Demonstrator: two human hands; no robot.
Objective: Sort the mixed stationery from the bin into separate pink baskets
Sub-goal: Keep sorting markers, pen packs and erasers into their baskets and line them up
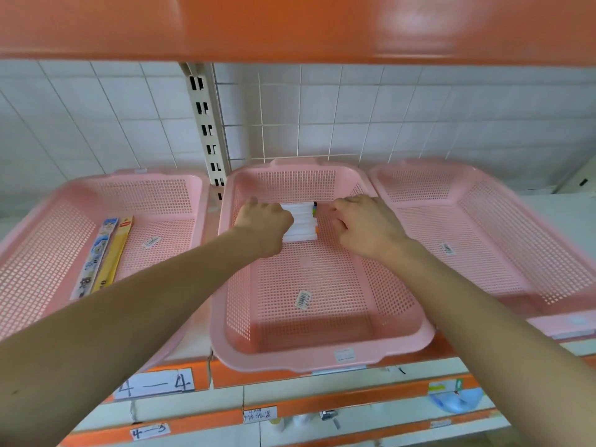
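You are reaching both arms into the middle pink mesh plastic basket (322, 359). A row of white plastic pens (301, 224) is lying at its far end, long axes running left to right, coloured caps pointing right. Your left hand (264, 224) is sitting on their left ends, fingers curled over them and seemingly gripping. Your right hand (367, 224) is hovering just beside the caps, fingers curled in; contact cannot be told. Nothing is standing between the hands and the pens. Two long flat ruler packs (103, 256) are lying in the left pink basket (135, 177), and another pink basket (419, 166) is sitting on the right.
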